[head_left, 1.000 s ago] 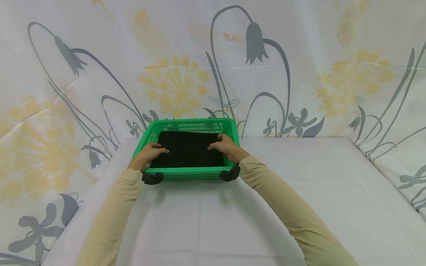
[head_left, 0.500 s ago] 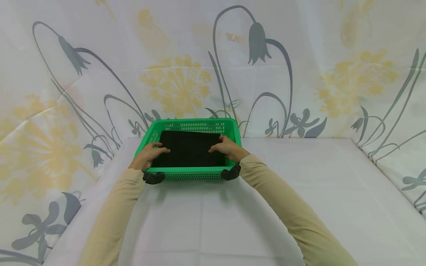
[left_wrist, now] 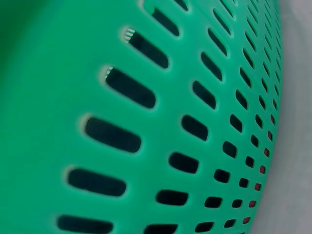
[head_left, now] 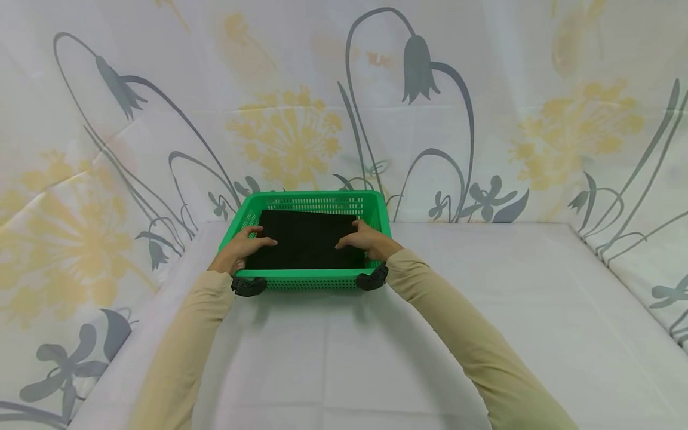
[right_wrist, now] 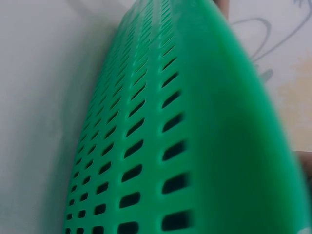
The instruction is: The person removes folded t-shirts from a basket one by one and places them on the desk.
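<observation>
A green perforated plastic basket (head_left: 301,275) stands at the back of the table, with a flat, folded-looking black cloth (head_left: 306,239) in it. My left hand (head_left: 239,248) grips the cloth's left edge, thumb lying on top. At the right edge my right hand (head_left: 368,240) holds the cloth the same way, thumb pointing inward. The other fingertips are partly hidden. In the left wrist view the slotted basket wall (left_wrist: 161,141) fills most of the picture; dark material shows through its slots. The right wrist view also shows the basket's outer wall (right_wrist: 151,131), with the hand mostly out of sight.
A white-covered table (head_left: 500,298) extends in front of and to the right of the basket. Behind it hangs a floral-print sheet (head_left: 301,71), also along both sides. Black wrist straps (head_left: 372,278) sit close to the basket's front rim.
The head view shifts slightly, so the basket and hands appear a little farther right. Both hands keep nearly the same place on the black cloth.
</observation>
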`<state>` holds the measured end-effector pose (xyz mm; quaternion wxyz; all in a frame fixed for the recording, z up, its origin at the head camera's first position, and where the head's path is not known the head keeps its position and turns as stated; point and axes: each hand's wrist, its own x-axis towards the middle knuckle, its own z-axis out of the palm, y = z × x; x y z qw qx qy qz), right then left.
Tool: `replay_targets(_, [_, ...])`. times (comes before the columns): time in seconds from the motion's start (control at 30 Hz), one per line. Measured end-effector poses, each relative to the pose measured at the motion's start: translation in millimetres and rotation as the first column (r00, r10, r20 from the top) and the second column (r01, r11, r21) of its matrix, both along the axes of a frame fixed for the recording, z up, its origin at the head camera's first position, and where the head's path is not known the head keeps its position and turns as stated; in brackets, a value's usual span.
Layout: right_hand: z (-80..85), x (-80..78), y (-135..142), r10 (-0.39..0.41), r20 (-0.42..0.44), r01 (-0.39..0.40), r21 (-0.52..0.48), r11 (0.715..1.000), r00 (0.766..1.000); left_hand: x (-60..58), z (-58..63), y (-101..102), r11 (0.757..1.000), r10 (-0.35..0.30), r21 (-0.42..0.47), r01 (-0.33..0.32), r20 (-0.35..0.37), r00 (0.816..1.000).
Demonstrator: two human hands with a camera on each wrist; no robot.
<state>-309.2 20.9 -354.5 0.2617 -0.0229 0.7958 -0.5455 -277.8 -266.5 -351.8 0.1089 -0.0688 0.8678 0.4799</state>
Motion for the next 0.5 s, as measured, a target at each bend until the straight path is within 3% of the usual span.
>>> replay_targets(0.17, [1.1,-0.2,0.2,-0.008,0.000,0.008,-0.022,1.000,1.000,-1.8,1.6,-1.6,0.994,-0.089,-0.064,0.088,-0.015,0.996])
replay_targets(0.5, [1.0,-4.6,1.6,-0.005,0.009,0.006,-0.097,0.995,1.000,-1.3,0.0,-0.8,0.990,-0.142,-0.001,0.142,-0.005,0.990])
